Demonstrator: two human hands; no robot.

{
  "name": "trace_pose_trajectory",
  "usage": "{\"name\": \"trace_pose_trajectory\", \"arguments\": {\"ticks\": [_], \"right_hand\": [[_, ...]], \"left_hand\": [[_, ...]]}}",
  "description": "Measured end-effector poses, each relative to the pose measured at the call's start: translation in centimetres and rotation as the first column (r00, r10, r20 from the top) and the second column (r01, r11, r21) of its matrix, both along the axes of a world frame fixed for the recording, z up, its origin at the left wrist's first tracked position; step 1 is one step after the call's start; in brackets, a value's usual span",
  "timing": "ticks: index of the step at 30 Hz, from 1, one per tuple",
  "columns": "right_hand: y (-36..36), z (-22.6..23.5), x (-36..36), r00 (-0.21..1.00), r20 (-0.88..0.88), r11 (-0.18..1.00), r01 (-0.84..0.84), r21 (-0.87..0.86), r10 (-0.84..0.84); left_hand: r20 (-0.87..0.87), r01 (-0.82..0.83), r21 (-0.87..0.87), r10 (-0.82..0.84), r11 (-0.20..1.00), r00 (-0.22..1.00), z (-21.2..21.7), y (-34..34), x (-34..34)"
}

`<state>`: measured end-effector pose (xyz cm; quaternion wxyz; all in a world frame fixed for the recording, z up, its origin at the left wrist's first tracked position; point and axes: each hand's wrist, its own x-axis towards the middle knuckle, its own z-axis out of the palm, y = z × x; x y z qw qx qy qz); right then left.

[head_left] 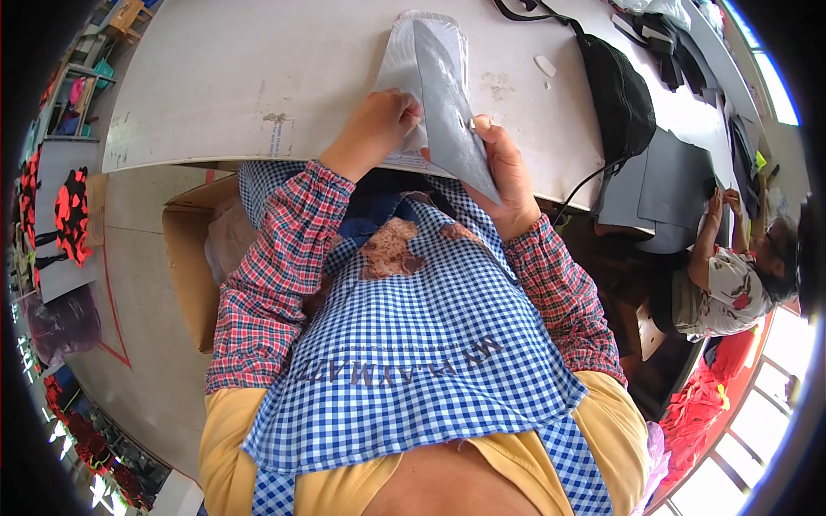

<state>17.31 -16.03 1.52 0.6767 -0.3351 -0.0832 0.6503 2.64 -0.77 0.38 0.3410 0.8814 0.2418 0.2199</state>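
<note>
A long, pointed grey sheet point(452, 116) is tilted up over the table's near edge, its narrow tip toward me. My right hand point(508, 176) grips its right edge, thumb on top and fingers underneath. A tiny white spot shows by that thumb. My left hand point(387, 120) is closed in a pinch at the sheet's left side; what lies between its fingertips is hidden. Under the sheet is a pale stack of thin layers point(397, 52) with a ribbed left part, partly covered by the sheet and my left hand.
A white table point(258, 77) spans the front. On it lie a white chip point(545, 65) and a black bag point(613, 95) with a strap. Grey sheets point(658, 189) rest at right, near another person point(727, 284). A cardboard box point(189, 267) stands below left.
</note>
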Motion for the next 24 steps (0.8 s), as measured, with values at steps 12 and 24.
{"name": "trace_pose_trajectory", "arguments": {"ticks": [12,24], "right_hand": [[0.5,1.8,-2.1,0.991,0.036,0.986,0.129,-0.102,-0.126],[0.6,1.7,-1.6,0.973,0.106,0.974,0.215,-0.074,-0.206]], "left_hand": [[0.112,0.060,-0.083,-0.050,0.995,0.992,0.3,-0.1,-0.6],[0.102,0.062,-0.076,-0.054,0.995,0.993,-0.5,0.5,-0.7]]}}
